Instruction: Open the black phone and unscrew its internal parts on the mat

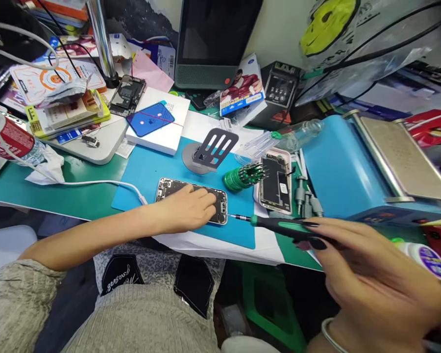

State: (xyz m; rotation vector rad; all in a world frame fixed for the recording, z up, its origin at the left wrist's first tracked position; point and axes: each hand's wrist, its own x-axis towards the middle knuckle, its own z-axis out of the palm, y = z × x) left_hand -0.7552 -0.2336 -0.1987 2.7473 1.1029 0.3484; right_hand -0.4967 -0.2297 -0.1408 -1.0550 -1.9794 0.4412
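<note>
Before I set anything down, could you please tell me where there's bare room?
The blue mat is bare between the white box, white cable and opened phone; green tabletop shows left of the mat. The right, around the bit holder and pink housing, is crowded.

We're in a phone-repair w/shop, by the looks: opened phone (221, 202) on a blue mat (238, 236), screwdriver (279, 225), green bit holder (233, 180) w/ bits (255, 171), pink-rimmed handset (274, 184) also open, plus boxes (156, 138), cables (103, 182) etc. crowding our bench (84, 198).

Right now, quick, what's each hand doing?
Left hand: fingers bent over the opened phone; whether it grips can't be told.
Right hand: closed, holding a screwdriver.
</note>
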